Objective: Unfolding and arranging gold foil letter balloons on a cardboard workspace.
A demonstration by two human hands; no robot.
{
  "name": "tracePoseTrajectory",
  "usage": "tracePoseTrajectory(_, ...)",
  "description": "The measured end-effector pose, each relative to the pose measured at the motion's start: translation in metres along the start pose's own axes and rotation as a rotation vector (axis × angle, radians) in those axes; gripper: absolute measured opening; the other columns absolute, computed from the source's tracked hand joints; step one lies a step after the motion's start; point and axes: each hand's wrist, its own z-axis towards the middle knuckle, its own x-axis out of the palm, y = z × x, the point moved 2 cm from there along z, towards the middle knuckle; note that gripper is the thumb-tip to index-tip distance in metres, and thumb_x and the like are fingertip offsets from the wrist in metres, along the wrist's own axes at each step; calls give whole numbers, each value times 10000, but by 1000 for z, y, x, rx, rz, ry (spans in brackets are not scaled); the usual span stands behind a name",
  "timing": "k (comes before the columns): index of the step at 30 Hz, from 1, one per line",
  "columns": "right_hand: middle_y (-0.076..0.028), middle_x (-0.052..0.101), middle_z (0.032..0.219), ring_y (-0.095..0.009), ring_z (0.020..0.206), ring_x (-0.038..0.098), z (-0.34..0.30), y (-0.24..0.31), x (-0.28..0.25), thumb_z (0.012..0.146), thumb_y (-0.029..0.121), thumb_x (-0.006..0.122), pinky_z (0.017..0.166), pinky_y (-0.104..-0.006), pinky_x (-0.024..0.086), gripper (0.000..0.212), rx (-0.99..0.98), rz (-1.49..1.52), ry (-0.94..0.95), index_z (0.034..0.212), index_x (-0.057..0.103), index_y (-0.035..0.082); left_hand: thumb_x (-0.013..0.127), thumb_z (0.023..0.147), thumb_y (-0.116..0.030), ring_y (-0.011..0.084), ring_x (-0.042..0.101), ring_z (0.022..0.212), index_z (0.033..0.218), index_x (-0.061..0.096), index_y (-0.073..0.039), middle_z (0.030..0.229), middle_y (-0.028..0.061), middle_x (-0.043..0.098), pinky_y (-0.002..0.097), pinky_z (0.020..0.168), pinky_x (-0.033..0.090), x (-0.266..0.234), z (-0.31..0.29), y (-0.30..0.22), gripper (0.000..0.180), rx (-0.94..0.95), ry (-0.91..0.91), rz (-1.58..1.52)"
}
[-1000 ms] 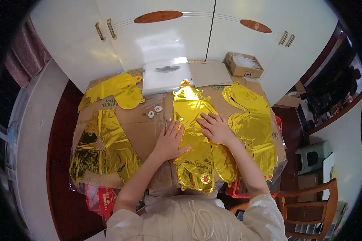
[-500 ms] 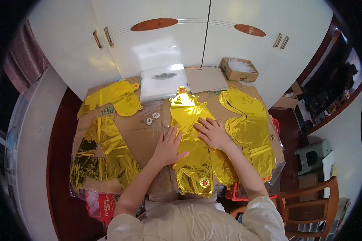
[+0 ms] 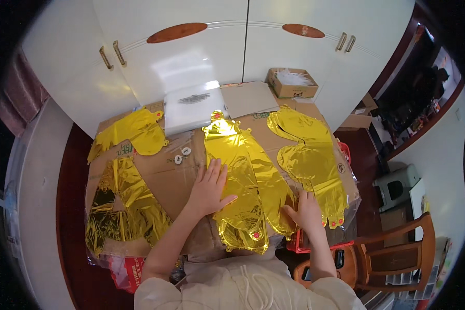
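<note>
A flat, uninflated gold foil balloon point(image 3: 232, 170) with small red spots at its ends lies lengthwise in front of me. My left hand point(image 3: 207, 190) rests on its left edge, fingers stretched out and thumb spread over the foil. My right hand point(image 3: 307, 212) is at the lower right edge of that balloon's slanting part, thumb apart from the bent fingers. Its fingertips lie between this foil and another gold foil balloon point(image 3: 315, 165) on the right; contact with either is unclear.
More gold foil lies at the far left point(image 3: 134, 132) and near left point(image 3: 126, 201) on the cardboard-covered table point(image 3: 183, 173). Two small white discs point(image 3: 182, 155), a stack of clear plastic sheets point(image 3: 191, 106), a cardboard sheet point(image 3: 249, 99) and a small box point(image 3: 293, 85) sit farther back. A wooden chair point(image 3: 398, 253) stands at right.
My right hand has moved off the middle balloon, toward me and right, to its lower right edge. My left hand stays on the left edge. The whole view has shifted slightly.
</note>
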Motion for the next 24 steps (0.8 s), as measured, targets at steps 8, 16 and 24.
tracePoseTrajectory(8,-217,621,925,-395,914,609,4,-5,4,744,337,777,802,-455,496,546,139,103,143,1088,521,-1,494,869,-661,391,268,1408,1455,387,-140,1519,160,322,599,1132,176,14,25,-32,792,341,35,-11)
tracePoseTrajectory(16,-216,661,874,-409,836,638,11,-17,22,842,338,671,713,-493,511,363,105,228,11,1017,594,29,482,880,-655,328,325,1393,1399,468,-151,1494,95,389,603,1119,210,29,45,-32,723,444,42,-1)
tracePoseTrajectory(24,-213,669,796,-408,761,652,12,-19,24,876,343,609,652,-519,511,345,182,150,68,1067,594,57,482,869,-673,328,331,1393,1425,427,-157,1497,106,379,610,1115,213,25,36,-25,761,435,80,20)
